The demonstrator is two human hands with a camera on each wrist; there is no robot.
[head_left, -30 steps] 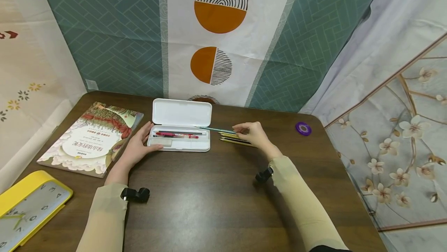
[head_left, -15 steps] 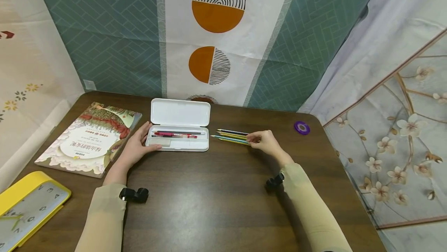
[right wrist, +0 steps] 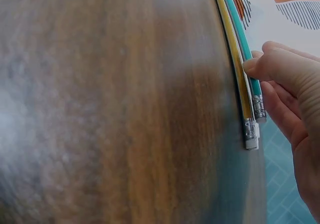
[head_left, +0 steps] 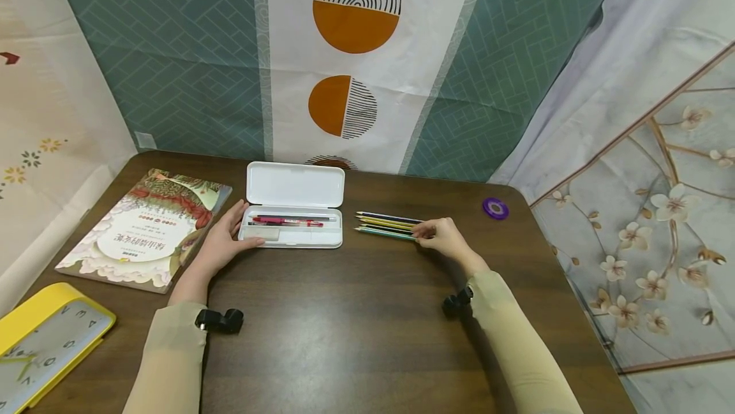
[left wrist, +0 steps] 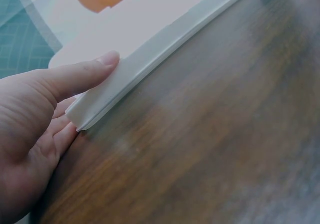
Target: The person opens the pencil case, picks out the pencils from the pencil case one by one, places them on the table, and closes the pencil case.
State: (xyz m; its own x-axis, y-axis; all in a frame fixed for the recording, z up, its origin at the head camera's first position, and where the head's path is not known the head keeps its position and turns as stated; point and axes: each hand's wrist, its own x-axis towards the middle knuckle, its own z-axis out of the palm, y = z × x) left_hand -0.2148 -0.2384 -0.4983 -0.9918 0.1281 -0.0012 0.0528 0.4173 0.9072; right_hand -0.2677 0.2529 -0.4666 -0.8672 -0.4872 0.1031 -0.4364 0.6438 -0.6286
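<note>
My left hand (head_left: 225, 240) holds the left end of an open white pencil case (head_left: 295, 185), thumb over its front edge and fingers at its side. Inside the case lie a red pen (head_left: 287, 221), a dark slim pencil or pen and a whitish block (head_left: 261, 233). To the right, my right hand (head_left: 445, 237) pinches a teal pencil (right wrist: 242, 33) near its eraser end. Yellow and dark pencils (head_left: 383, 222) lie alongside it in a row, tips toward the case. A yellow pencil (right wrist: 232, 38) lies right beside the teal one in the right wrist view.
A book (head_left: 143, 232) lies left of the case. The yellow clock (head_left: 63, 331) sits at the front left. A round purple object (head_left: 495, 208) is at the right of the brown table (head_left: 344, 337). A patterned curtain (head_left: 230, 82) hangs behind.
The teal pencil has gone from behind the other pencils, near the case, to the front of the row. My right hand has moved right and nearer. My left hand stays on the case.
</note>
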